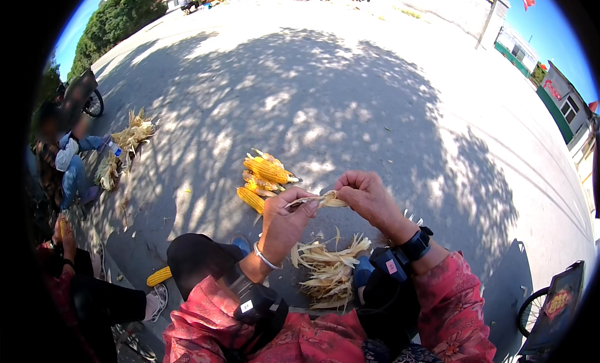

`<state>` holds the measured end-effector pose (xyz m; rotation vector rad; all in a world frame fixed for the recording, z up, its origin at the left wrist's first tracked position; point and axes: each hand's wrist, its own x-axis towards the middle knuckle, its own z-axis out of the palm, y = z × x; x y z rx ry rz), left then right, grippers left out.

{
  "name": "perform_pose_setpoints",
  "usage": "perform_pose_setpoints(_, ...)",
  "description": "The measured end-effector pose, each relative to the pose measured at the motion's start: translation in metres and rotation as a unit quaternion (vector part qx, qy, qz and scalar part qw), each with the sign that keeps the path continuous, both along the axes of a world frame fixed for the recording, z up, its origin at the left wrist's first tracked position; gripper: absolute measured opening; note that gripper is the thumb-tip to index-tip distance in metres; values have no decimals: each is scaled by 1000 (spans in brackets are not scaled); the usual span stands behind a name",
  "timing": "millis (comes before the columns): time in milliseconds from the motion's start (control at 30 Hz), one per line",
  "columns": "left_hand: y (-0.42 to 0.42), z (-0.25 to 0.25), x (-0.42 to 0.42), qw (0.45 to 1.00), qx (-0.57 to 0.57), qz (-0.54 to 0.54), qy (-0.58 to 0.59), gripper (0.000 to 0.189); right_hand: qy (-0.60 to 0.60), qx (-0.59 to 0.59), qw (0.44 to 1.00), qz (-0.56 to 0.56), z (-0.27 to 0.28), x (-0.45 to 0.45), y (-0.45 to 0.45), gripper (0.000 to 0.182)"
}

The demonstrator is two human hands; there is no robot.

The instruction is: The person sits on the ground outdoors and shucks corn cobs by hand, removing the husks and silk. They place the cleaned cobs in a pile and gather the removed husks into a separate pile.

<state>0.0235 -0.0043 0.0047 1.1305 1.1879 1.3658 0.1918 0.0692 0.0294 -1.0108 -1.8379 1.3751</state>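
Note:
Between my two hands a strip of dry corn husk [326, 200] is stretched. My left hand [288, 217] pinches one end with thumb and fingers. The other end is gripped by my right hand [363, 194], up and to the right. Just beyond my left hand, several husked yellow corn cobs [269, 170] lie heaped on the pavement. Below my hands, between my feet, sits a pile of dry husks [330, 271].
At the left a seated person [70, 166] is near another husk heap [133, 135]. Lower left, another person's hands [64, 236] hold a cob, and a single cob [159, 276] lies by a shoe. A wheeled cart [553, 311] stands at the lower right.

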Motion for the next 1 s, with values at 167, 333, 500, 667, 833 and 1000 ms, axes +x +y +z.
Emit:
perform_pose_setpoints(167,1,-1,-3,997,-51,-8,-64,6,22,-43,999,25,-4,-2,1,8)
perform_pose_setpoints(333,-1,10,-11,990,-84,-26,-109,11,-29,26,999,-9,3,6,4,7)
perform_pose_setpoints(500,-4,3,-16,982,-84,-74,-155,15,-50,105,990,-74,-2,15,12,14)
perform_pose_setpoints(667,-3,3,-16,972,-104,-90,-191,12,-68,178,973,-132,-5,22,22,14)
perform_pose_setpoints(833,-4,8,-29,948,-124,-167,-240,9,-63,189,962,-188,-11,43,45,13)
perform_pose_setpoints(1000,-4,0,-32,928,-107,-210,-289,10,-78,168,964,-190,-16,40,39,12)
